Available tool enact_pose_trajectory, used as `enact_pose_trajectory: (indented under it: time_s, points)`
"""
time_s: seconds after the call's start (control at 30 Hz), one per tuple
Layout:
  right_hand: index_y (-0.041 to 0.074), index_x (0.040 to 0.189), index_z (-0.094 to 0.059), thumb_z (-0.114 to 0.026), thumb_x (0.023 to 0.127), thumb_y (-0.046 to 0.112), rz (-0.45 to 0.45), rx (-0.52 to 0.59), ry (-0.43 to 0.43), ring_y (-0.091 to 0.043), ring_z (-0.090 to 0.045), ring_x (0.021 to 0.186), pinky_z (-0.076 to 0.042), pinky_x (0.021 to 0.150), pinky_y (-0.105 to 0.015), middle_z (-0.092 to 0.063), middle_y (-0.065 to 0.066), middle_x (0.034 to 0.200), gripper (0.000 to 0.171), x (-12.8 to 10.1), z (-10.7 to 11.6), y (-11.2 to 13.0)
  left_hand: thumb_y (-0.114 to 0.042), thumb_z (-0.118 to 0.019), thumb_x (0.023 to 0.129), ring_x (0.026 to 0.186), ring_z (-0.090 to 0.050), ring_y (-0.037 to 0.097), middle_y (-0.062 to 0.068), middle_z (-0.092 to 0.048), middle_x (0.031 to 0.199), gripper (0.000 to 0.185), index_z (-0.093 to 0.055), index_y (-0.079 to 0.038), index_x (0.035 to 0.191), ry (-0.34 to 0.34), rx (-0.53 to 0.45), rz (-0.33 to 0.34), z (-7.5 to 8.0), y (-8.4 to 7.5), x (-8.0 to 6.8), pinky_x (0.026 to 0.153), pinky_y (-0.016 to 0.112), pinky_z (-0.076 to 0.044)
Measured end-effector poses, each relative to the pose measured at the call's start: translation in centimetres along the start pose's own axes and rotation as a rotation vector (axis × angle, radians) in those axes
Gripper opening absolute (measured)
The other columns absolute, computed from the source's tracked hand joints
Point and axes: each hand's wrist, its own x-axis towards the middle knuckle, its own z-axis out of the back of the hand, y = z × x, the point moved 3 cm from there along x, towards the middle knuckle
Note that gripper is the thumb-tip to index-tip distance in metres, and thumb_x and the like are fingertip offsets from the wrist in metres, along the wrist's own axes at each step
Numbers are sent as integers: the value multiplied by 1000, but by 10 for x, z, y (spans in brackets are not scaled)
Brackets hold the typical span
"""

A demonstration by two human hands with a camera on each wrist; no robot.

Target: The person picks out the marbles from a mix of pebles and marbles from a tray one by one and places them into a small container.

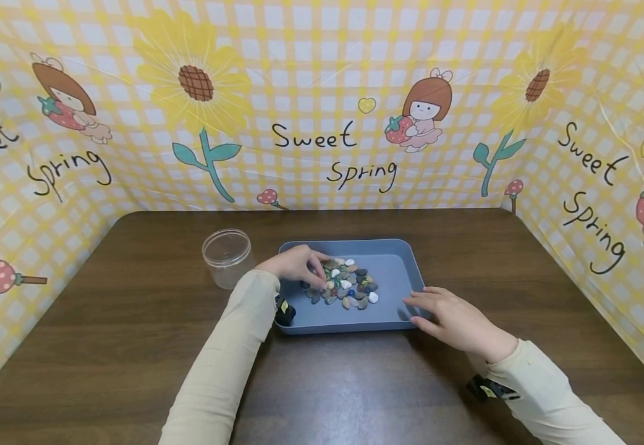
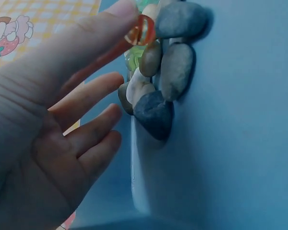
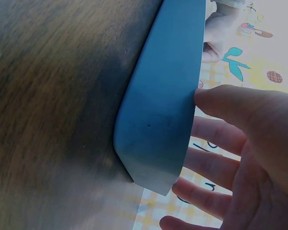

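Note:
A blue tray [image 1: 394, 267] on the brown table holds a heap of small mixed pebbles [image 1: 347, 284]. My left hand [image 1: 321, 267] reaches over the heap's left side. In the left wrist view the left hand [image 2: 121, 29] pinches an orange glass bead [image 2: 140, 29] between thumb and forefinger, just above grey and tan pebbles [image 2: 177, 72]; the other fingers are spread straight. My right hand [image 1: 419, 304] lies at the tray's front right corner with straight fingers. The right wrist view has the right hand's [image 3: 216, 143] thumb touching the tray's outer wall [image 3: 168, 96].
A clear, lidless plastic jar [image 1: 226, 258] stands on the table left of the tray, beside my left forearm. The dark wood table [image 1: 133, 321] is walled on three sides by a yellow checked "Sweet Spring" sheet [image 1: 322, 123].

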Motion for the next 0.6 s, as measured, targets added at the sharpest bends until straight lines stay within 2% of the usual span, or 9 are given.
enact_pose_trajectory:
  time_s: [0.37, 0.6]
  points:
    - [6, 122, -61, -60, 90, 23, 4, -8, -13, -39, -52, 121, -43, 99, -51, -61, -16, 125, 37, 2, 1, 0, -26, -74, 79, 141, -29, 30, 6, -45, 145, 14, -76, -17, 89, -42, -77, 5, 7, -1, 0, 113, 52, -26]
    - [5, 122, -61, -61, 90, 23, 8, -10, -12, -39, -52, 121, -43, 99, -51, -61, -17, 125, 37, 2, 0, 1, -23, -73, 81, 139, -34, 29, 9, -46, 143, 11, -76, -15, 89, -80, -89, -30, 11, -3, -2, 110, 48, -33]
